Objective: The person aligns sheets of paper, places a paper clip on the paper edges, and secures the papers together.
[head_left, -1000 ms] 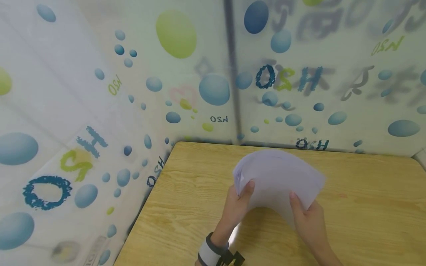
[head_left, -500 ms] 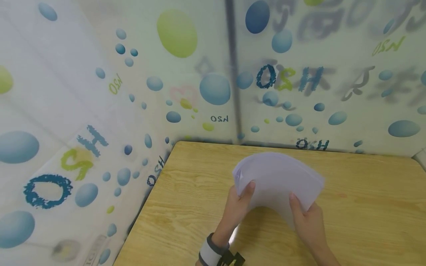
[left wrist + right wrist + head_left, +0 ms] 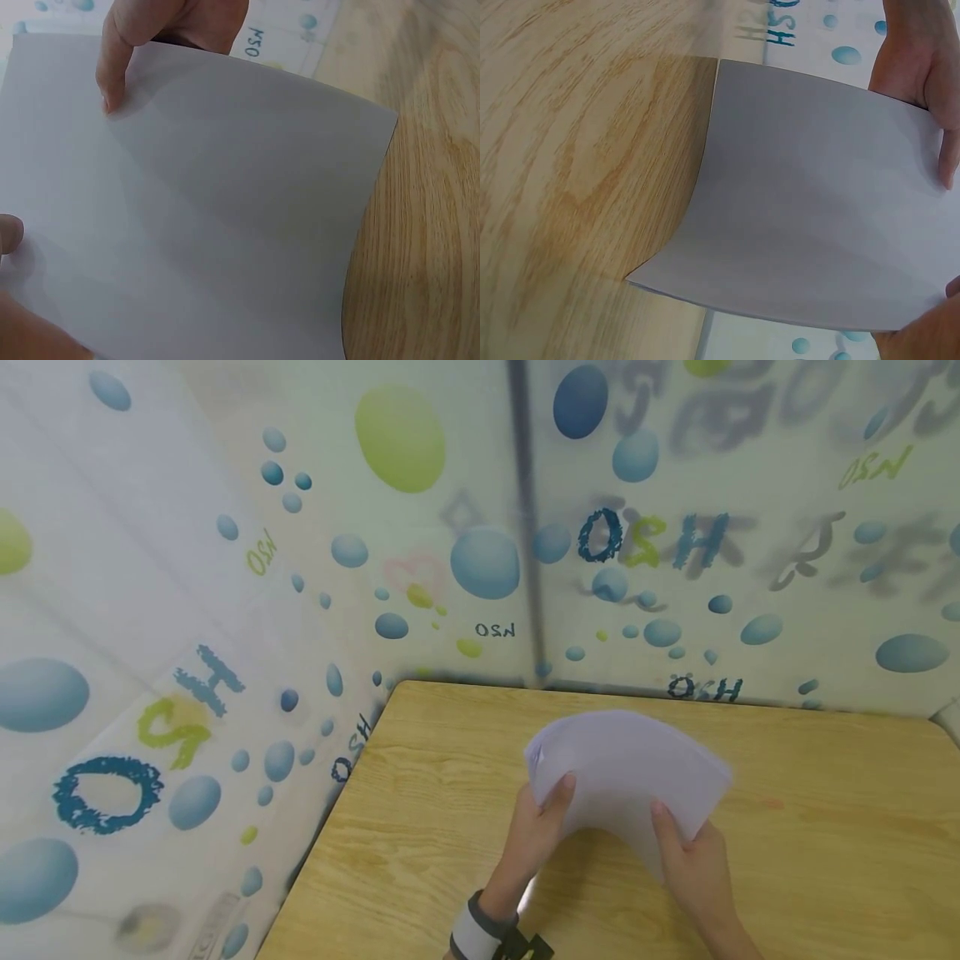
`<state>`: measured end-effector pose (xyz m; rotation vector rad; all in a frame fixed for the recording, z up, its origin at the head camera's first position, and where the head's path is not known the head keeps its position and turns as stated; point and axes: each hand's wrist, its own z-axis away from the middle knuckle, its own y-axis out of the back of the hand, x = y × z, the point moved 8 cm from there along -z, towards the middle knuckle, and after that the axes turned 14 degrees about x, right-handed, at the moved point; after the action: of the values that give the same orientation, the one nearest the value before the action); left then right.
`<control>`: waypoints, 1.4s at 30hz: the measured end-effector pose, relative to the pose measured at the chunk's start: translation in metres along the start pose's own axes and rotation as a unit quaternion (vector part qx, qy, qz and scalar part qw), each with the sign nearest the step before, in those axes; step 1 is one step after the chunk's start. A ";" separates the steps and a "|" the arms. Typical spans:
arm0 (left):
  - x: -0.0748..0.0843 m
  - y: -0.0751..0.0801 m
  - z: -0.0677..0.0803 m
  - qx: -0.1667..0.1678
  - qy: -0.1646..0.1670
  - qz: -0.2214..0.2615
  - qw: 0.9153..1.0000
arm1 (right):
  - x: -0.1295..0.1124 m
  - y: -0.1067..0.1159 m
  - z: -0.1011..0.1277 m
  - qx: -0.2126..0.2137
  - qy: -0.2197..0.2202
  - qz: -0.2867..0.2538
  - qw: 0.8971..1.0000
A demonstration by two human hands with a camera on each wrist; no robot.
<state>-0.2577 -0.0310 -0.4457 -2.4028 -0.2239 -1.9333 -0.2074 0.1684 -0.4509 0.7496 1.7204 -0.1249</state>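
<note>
Both hands held a sheet of white paper [image 3: 628,768] above the wooden worktop [image 3: 420,827], near its back left corner, and the sheet arched upward between them like a shallow dome. The left hand [image 3: 536,835] pinched the left edge, thumb laid on top of the sheet and the other fingers tucked beneath it, out of sight; the right hand [image 3: 693,864] gripped the near right edge the same way, thumb on top. Because the two grips pressed slightly toward each other, the paper bowed rather than lying flat, and its far edge curved down toward the worktop; whether that edge actually touched the wood could not be told. From the left wrist view the sheet [image 3: 210,225] filled most of the frame, with the opposite thumb [image 3: 112,60] pressing its upper edge. The right wrist view showed the paper [image 3: 810,202] lifted clear of the wood at its near corner. A black-and-white wrist strap [image 3: 480,935] sat on the left forearm. Behind the worktop stood translucent panels printed with blue and green bubbles [image 3: 483,560].
</note>
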 end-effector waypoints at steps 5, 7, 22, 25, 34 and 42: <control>-0.003 0.001 0.002 0.008 -0.006 0.001 1.000 | 0.002 0.000 0.001 -0.001 -0.003 -0.005 1.000; -0.003 0.001 0.002 0.004 -0.013 0.005 1.000 | 0.002 0.000 0.002 -0.003 -0.001 -0.003 1.000; -0.003 0.002 0.004 -0.015 -0.033 0.005 0.999 | 0.006 0.000 0.003 -0.011 0.003 0.007 1.000; 0.008 0.005 0.004 -0.014 -0.039 0.007 0.999 | 0.006 0.002 0.001 -0.004 0.003 0.012 1.000; 0.034 0.017 -0.005 0.001 -0.091 0.005 0.996 | -0.005 0.015 -0.009 0.018 -0.022 0.005 1.000; 0.086 0.026 -0.005 0.004 -0.187 0.033 0.982 | -0.044 0.035 -0.023 0.030 0.016 -0.027 0.999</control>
<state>-0.2407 -0.0506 -0.3594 -2.7117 -0.1618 -1.4384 -0.2035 0.1880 -0.3936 0.7538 1.7741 -0.2038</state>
